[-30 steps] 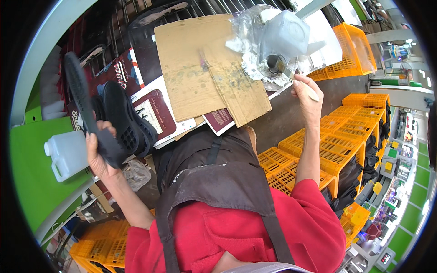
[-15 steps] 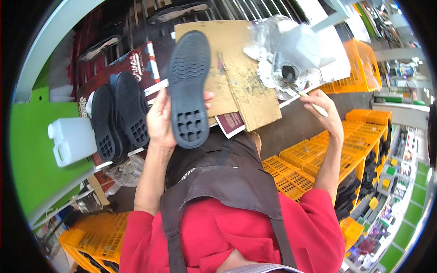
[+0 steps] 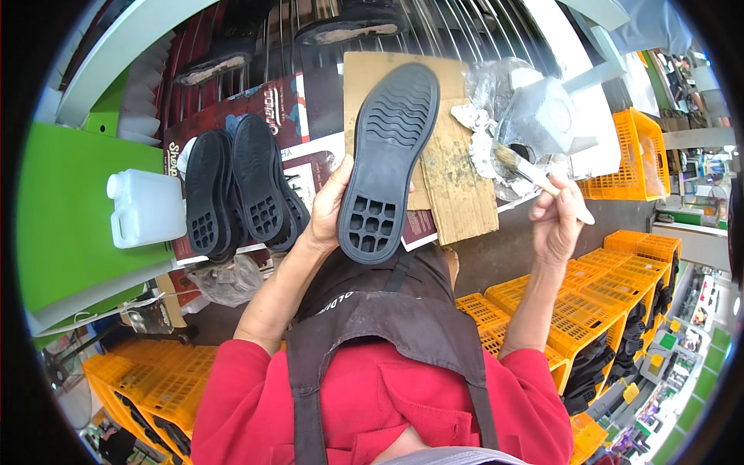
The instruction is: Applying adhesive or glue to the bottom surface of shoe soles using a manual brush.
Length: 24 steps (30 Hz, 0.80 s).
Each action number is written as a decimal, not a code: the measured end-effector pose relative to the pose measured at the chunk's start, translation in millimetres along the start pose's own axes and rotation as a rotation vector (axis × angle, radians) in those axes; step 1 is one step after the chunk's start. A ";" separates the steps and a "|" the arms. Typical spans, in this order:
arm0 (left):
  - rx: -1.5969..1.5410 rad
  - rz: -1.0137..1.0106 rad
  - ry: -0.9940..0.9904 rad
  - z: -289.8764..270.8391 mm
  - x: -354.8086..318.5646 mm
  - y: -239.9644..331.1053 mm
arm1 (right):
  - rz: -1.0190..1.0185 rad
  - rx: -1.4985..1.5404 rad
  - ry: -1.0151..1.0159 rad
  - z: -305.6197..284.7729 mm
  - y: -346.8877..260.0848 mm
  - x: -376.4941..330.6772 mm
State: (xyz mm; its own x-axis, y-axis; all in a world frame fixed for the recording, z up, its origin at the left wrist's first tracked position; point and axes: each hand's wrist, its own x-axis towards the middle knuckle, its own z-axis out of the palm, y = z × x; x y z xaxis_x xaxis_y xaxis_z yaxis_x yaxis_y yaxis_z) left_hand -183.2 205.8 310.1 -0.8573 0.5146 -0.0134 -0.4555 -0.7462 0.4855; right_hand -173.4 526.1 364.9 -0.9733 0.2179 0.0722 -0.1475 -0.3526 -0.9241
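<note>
A black shoe sole point(image 3: 387, 159) is at the clock's centre, tread toward the camera, with wavy grooves at its 12 o'clock end and a grid of square hollows at its 6 o'clock end. The left hand point(image 3: 329, 209) grips it from 8 o'clock, thumb along the near edge and a fingertip showing past the far one. Behind the sole lies stained cardboard point(image 3: 461, 194). At 3 o'clock, well apart from the sole, is a flat brush point(image 3: 535, 174), its pale handle pinched in the right hand point(image 3: 559, 226) and its bristles pointing to 10 o'clock. Just beyond the bristles, toward 2 o'clock, sits a translucent container point(image 3: 544, 116) among crumpled plastic. At 9 o'clock, two stacks of black soles point(image 3: 262, 174) lean side by side, with a white jug point(image 3: 149, 208) next to them. Yellow crates point(image 3: 601, 298) stand at 4 o'clock, and shoe uppers point(image 3: 353, 29) rest on a barred rack near 12.
</note>
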 end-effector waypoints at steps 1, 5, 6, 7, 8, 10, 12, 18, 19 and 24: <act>0.005 -0.022 -0.069 0.9 1.3 0.3 | -0.006 0.063 -0.056 10.6 6.3 -0.3; 0.225 0.156 0.054 12.4 3.5 -7.1 | 0.013 0.133 -0.127 62.3 22.4 -10.0; 0.190 0.100 0.048 10.6 4.0 -3.9 | 0.008 0.152 -0.160 70.6 25.9 -10.6; 0.193 0.097 0.051 12.3 4.8 -5.4 | 0.015 0.132 -0.164 75.5 29.9 -13.4; 0.291 0.179 0.094 14.9 6.6 -8.2 | -0.012 0.103 -0.164 83.8 31.3 -16.1; 0.477 0.298 0.133 18.5 8.6 -6.1 | -0.115 -0.013 -0.186 95.9 28.5 -17.0; 0.530 0.237 0.175 17.0 1.9 -6.1 | -0.165 -0.054 -0.229 94.2 25.2 -17.0; 0.826 -0.002 0.441 31.4 -2.5 2.7 | -0.363 -0.198 -0.268 90.8 23.9 -34.0; 0.825 0.000 0.439 34.5 0.5 3.6 | -0.366 -0.200 -0.269 89.4 23.7 -35.5; 1.045 0.627 0.252 40.1 14.5 6.3 | -0.667 -0.549 -0.272 90.7 27.5 -30.7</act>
State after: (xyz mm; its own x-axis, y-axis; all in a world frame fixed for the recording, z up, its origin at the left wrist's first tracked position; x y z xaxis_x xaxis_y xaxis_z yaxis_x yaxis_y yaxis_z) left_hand -188.9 225.5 348.1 -0.9325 0.0095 0.3611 0.3592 -0.0811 0.9297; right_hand -163.5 427.2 371.3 -0.7339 -0.0263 0.6787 -0.6591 0.2690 -0.7023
